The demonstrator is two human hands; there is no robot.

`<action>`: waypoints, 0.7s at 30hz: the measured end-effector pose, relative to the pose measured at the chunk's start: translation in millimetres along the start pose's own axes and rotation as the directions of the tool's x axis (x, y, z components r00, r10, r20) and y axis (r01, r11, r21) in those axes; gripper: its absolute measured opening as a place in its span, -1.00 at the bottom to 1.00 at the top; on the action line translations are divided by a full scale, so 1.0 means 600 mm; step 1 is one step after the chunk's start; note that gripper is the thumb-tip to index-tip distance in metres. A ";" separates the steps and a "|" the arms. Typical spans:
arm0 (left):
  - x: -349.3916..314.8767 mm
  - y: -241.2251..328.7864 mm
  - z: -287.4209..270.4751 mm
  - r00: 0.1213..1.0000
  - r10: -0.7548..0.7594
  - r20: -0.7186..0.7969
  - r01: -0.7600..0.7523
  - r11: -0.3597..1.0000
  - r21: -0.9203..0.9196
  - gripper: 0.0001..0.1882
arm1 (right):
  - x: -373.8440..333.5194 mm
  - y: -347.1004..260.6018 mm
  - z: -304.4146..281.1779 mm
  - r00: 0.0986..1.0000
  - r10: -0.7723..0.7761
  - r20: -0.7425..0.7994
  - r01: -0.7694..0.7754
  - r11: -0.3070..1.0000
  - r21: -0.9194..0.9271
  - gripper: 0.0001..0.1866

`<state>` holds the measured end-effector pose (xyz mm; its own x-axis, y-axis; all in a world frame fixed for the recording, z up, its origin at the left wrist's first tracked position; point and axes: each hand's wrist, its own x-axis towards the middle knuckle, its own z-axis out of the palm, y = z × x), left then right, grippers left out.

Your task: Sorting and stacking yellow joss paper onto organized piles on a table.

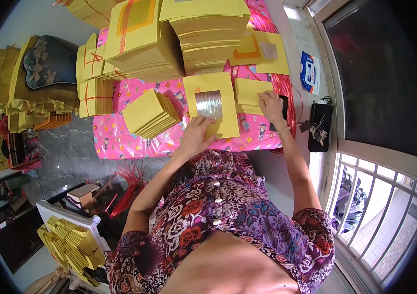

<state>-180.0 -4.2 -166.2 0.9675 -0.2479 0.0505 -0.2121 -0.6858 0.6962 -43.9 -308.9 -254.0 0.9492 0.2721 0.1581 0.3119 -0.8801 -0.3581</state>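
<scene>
A large yellow paper sheet (225,122) with a shiny silver square (208,104) on it lies in front of me on a pink patterned table cover. My left hand (199,134) rests on its lower left part, fingers stretched over the paper and beside the silver square. Just to the right is a small stack of yellow paper (250,93). My right hand (271,108) is at that stack's right end, its bent fingers closed on the paper edge. A dark phone (284,110) lies partly hidden beside my right wrist.
Tall yellow paper stacks (208,44) stand at the back. A fanned yellow pile (150,115) sits left on the pink cover (120,142). Red plastic strips (283,85) lie along the right. On the sill are a wipes pack (309,73) and a black pouch with keys (320,130).
</scene>
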 end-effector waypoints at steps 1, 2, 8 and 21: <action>0.001 0.000 0.000 0.999 0.025 0.033 -0.027 0.999 0.046 -0.49 | 0.001 0.000 0.000 1.000 0.010 -0.017 -0.010 1.000 -0.018 -0.77; 0.004 -0.001 0.001 0.999 0.028 0.037 -0.029 0.998 0.046 -0.49 | 0.002 0.000 0.000 1.000 0.014 -0.018 -0.015 1.000 -0.018 -0.77; 0.007 -0.016 0.024 0.988 0.059 0.145 -0.088 0.976 0.201 -0.39 | 0.013 -0.006 -0.013 0.985 0.012 -0.174 0.002 0.997 0.082 -0.81; 0.006 -0.027 0.016 0.983 0.154 0.097 -0.166 0.977 0.132 -0.59 | 0.019 -0.060 -0.062 0.936 -0.133 -0.326 0.190 0.970 0.149 -0.84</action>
<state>-174.2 -0.7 -184.4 0.9054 -0.4156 0.0870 -0.3858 -0.7196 0.5774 -45.6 -288.7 -205.2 0.8331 0.2450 0.4959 0.4893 -0.7445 -0.4542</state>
